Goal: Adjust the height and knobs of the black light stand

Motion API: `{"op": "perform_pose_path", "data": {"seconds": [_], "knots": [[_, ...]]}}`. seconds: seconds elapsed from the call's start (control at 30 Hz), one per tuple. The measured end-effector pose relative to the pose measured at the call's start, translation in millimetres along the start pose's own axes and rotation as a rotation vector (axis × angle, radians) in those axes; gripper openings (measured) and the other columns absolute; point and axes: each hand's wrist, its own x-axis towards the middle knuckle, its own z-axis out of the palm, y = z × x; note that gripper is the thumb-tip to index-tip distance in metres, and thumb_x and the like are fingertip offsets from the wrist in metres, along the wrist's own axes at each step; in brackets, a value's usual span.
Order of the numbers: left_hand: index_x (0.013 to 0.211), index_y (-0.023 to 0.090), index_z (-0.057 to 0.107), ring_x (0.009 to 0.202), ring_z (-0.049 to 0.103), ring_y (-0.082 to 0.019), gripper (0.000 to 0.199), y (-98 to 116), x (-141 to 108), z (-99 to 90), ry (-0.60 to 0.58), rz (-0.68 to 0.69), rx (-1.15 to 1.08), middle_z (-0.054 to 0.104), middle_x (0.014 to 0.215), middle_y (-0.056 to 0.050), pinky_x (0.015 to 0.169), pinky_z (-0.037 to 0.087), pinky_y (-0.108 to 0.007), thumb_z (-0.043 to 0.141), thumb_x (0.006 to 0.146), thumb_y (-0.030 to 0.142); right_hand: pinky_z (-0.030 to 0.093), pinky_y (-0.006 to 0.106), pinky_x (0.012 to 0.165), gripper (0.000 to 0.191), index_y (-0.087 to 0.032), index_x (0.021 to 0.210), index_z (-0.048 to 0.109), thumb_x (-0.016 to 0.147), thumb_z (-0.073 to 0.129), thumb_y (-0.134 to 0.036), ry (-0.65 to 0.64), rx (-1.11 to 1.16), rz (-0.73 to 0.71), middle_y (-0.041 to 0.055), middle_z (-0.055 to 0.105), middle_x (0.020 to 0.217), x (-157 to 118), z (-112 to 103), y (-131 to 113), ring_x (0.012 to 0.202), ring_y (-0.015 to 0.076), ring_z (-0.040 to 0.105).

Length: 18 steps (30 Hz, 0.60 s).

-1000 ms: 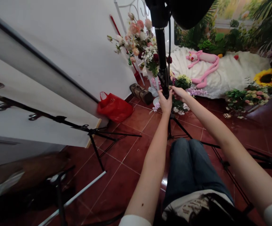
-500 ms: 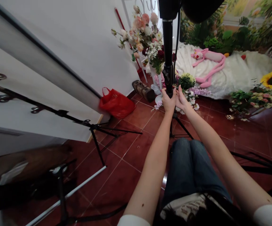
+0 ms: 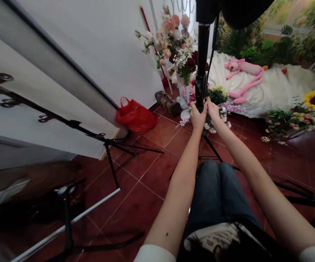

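A black light stand [image 3: 203,47] rises in front of me, with a dark bulky head cut off at the top edge and a cable [image 3: 214,54] hanging along its right side. My left hand [image 3: 199,115] is wrapped round the pole just below a clamp joint [image 3: 200,87]. On the pole's right side, my right hand [image 3: 214,112] is closed with its fingertips against the stand by the joint; whether they pinch a knob or the cable is hidden. Below my hands, the stand's legs [image 3: 213,147] spread on the tiles in front of my knees.
A red bag [image 3: 137,116] and a brown box-like object [image 3: 168,103] lie by the wall. Artificial flowers [image 3: 170,32] crowd behind the stand. A pink plush toy [image 3: 246,69] lies on white cloth [image 3: 279,87]. At left stands another black tripod [image 3: 108,142], near a white pole [image 3: 92,209].
My right hand's fingers, partly spread beside the pole before, have closed in against the stand, slightly higher. My left hand keeps its grip. The view has shifted a little to the left.
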Motion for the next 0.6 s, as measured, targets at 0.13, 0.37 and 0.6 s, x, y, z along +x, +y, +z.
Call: {"op": "perform_pose_path", "data": {"seconds": [0.13,0.37,0.6], "knots": [[0.109,0.023,0.054,0.091,0.071,-0.021,0.049,6.6,0.5,-5.7,-0.037,-0.001,-0.005,0.072,0.095,-0.008,0.085,0.055,-0.033,0.059,0.083,0.064,0.055,0.025,0.067,0.042,-0.020,0.083,0.057,0.088,0.055,-0.062,0.071,0.164,0.131,0.0014,0.065,0.078,-31.6,-16.8,25.8,0.071,0.0124,0.064],[0.111,0.024,0.055,0.092,0.071,-0.024,0.051,14.7,-0.7,-12.1,-0.096,-0.013,0.020,0.073,0.096,-0.009,0.087,0.055,-0.036,0.062,0.082,0.064,0.060,0.032,0.073,0.022,-0.024,0.075,0.066,0.077,0.069,-0.045,-0.154,0.165,0.351,0.0046,0.072,0.076,-156.9,-63.0,99.1,0.068,0.0165,0.069],[0.124,0.022,0.052,0.106,0.068,-0.024,0.053,6.6,-19.7,-23.5,-0.112,-0.005,0.061,0.069,0.115,-0.013,0.093,0.053,-0.038,0.062,0.085,0.057,0.062,0.044,0.088,0.030,-0.032,0.078,0.069,0.068,0.068,-0.060,0.087,0.138,0.395,0.0072,0.076,0.087,-296.6,-146.9,142.0,0.085,0.0284,0.076]]}}
